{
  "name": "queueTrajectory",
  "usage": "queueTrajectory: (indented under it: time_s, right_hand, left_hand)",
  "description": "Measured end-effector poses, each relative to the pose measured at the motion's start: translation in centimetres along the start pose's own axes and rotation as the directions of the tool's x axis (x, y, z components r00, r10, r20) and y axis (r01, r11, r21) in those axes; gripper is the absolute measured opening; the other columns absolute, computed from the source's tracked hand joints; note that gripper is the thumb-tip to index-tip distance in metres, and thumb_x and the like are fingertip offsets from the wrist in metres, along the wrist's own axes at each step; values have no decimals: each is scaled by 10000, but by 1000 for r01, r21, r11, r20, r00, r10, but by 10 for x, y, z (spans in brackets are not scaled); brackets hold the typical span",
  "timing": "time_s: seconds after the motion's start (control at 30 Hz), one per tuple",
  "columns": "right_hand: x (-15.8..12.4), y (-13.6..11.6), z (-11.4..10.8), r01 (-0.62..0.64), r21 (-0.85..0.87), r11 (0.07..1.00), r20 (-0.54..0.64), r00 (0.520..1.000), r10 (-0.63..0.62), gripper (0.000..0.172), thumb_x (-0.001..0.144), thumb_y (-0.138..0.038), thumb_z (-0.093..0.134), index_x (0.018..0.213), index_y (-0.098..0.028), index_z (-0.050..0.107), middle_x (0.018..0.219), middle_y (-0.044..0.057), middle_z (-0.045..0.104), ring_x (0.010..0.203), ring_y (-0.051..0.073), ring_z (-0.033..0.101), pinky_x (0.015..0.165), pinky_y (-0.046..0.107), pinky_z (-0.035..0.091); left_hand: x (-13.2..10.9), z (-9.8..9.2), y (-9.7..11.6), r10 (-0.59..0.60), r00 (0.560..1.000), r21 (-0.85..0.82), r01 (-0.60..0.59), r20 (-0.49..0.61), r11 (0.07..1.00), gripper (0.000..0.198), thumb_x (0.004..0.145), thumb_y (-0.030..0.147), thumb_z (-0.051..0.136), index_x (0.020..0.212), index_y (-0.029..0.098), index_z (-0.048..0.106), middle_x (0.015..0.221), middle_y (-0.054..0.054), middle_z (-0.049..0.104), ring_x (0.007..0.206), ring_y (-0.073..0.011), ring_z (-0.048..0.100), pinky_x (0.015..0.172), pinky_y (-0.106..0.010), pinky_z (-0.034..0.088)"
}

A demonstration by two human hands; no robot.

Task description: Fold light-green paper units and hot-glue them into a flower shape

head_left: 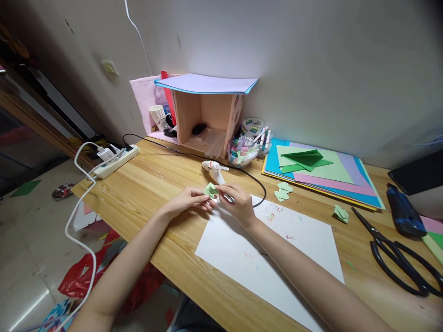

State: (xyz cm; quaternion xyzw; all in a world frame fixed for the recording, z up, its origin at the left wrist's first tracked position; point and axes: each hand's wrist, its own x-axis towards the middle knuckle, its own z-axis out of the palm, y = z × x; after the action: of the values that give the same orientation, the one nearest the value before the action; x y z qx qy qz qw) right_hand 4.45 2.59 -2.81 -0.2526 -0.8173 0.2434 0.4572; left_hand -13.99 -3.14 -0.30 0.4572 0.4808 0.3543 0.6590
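Observation:
My left hand [192, 199] pinches a small light green folded paper [209, 190] above the table, near the top left corner of a white sheet. At the paper's right edge, the fingertips of my right hand [237, 200] are closed on it. A thin shiny thing [230, 198] shows under the right fingers; its kind cannot be made out. Just behind the hands stands a white glue gun [216, 172], its black cord curving to the right. More light green folded pieces [282, 193] lie right of the hands, and another folded piece [340, 214] is farther right.
The white sheet [297, 235] bears coloured specks. Black scissors [398, 251] and a blue-black cutter [404, 212] lie at the right. Stacked coloured paper [353, 184], a tub of scraps [242, 154] and an open box [214, 110] line the wall. A power strip [117, 162] sits left.

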Motion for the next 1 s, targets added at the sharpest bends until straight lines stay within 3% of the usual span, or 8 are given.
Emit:
queueTrajectory:
  time_s: [0.27,0.73,0.9,1.0]
  right_hand:
    - [-1,8,2,102,-119,988,64,993,-95,243,856,-184,447,995,-208,645,904,79,658,837,177,599,744,293,479]
    - [-1,8,5,171,-237,956,139,980,-141,212,855,-163,446,960,-178,630,884,92,653,826,189,597,717,285,470]
    - [-1,5,7,156,-232,960,138,982,-126,207,844,-152,440,937,-179,622,877,92,640,819,187,582,725,292,466]
    - [0,1,7,83,-178,980,101,993,-66,176,843,-187,453,881,-181,626,857,87,627,821,190,577,748,303,455]
  left_hand:
    - [1,3,2,25,999,-57,-27,-35,998,371,751,382,626,978,89,657,1038,-156,650,877,-171,626,850,-294,450]
    - [5,-1,-4,30,997,-107,-38,-76,994,337,766,350,619,974,86,645,1012,-151,656,854,-173,634,805,-276,469]
    - [6,-2,-6,24,996,-112,-34,-88,993,321,763,342,622,949,81,648,954,-145,671,853,-180,636,808,-286,469]
    - [6,-3,-5,20,998,-96,-26,-66,995,332,763,348,620,961,82,646,932,-142,677,854,-182,638,813,-286,466]
